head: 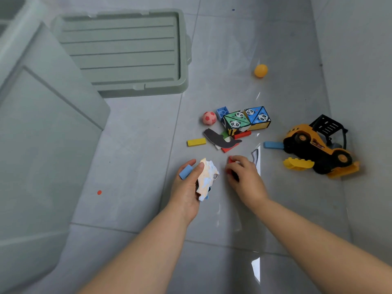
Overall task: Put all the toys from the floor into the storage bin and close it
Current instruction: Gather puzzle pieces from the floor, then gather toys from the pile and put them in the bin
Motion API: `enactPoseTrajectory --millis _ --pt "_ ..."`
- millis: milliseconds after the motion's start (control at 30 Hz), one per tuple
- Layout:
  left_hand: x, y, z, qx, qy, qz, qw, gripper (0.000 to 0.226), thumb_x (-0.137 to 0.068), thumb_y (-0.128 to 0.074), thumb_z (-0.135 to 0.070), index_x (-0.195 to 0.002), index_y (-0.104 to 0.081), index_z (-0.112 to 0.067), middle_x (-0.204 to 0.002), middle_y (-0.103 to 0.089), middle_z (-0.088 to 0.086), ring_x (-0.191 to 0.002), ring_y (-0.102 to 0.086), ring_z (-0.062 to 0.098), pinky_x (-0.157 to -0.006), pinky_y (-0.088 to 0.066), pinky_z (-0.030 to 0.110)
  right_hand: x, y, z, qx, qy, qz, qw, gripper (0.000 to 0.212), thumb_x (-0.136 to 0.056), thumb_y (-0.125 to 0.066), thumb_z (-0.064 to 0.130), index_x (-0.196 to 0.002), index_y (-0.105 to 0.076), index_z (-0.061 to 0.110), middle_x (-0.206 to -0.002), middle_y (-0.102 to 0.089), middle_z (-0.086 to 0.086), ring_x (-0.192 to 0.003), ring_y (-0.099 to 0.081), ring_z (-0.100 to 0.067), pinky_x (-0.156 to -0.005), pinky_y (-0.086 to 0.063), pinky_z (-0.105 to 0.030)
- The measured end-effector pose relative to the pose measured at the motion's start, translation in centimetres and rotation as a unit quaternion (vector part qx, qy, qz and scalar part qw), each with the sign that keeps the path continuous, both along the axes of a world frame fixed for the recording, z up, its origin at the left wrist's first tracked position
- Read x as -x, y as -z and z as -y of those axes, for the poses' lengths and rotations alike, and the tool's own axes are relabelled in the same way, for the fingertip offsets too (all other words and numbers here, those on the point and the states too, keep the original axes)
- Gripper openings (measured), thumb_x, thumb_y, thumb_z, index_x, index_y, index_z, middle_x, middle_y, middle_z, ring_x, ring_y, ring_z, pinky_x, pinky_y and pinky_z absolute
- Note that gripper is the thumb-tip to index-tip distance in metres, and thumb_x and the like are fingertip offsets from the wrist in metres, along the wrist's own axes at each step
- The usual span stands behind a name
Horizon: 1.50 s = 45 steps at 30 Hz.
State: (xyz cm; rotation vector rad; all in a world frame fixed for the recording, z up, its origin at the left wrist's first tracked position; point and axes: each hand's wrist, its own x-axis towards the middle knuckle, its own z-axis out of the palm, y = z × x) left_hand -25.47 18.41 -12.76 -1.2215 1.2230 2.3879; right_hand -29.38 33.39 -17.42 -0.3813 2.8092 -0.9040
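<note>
My left hand (187, 187) grips a pale orange-and-blue toy figure (206, 179) and a small blue block (185, 171) just above the floor. My right hand (244, 177) curls round a red piece (230, 161) beside it. Ahead lie a yellow block (196, 142), a pink ball (209, 118), two panda cubes (247, 120), a dark flat piece (218, 139) and red blocks. A yellow forklift toy (318, 145), a blue block (272, 144), a yellow brick (298, 163) and an orange ball (261, 70) lie to the right. The translucent storage bin (42, 134) stands at the left.
The bin's green lid (127, 52) lies flat on the grey tiled floor behind the bin. A small red dot (99, 192) marks the floor near the bin. A wall runs along the right side.
</note>
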Motion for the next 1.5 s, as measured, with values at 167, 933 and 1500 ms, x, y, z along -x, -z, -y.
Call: enactPoseTrajectory --millis 167,933,1500 --pt "-0.1 -0.7 -0.1 -0.014 0.001 -0.009 1.0 0.037 -0.09 -0.058 -0.018 -0.126 -0.05 -0.015 -0.099 -0.065 0.014 -0.066 -0.059 0.027 -0.039 -0.04 0.018 0.0 -3.5 1.8 0.356 0.281 0.183 0.872 0.018 -0.089 -0.055 0.006 -0.089 -0.065 0.021 -0.083 -0.06 -0.001 -0.071 -0.054 -0.009 -0.064 -0.048 -0.016" --pt "-11.1 -26.5 28.2 0.125 -0.387 -0.178 0.896 0.03 -0.088 -0.063 -0.017 -0.115 -0.054 -0.006 -0.1 -0.064 0.014 -0.082 -0.063 0.022 -0.071 -0.055 0.03 -12.7 -30.1 39.0 0.498 -0.089 0.174 0.845 0.021 -0.092 -0.047 0.004 -0.089 -0.053 0.024 -0.083 -0.057 0.013 -0.076 -0.055 0.003 -0.076 -0.044 -0.017" --pt "-13.7 -25.0 28.7 0.198 -0.273 -0.163 0.927 0.015 -0.084 -0.055 -0.027 -0.089 -0.069 -0.024 -0.103 -0.07 -0.006 -0.102 -0.063 0.005 -0.08 -0.045 0.016 -9.8 -27.3 31.1 0.455 -0.044 0.391 0.799 0.027 -0.093 -0.037 0.004 -0.089 -0.063 0.011 -0.083 -0.067 -0.005 -0.075 -0.062 -0.013 -0.078 -0.048 -0.024"
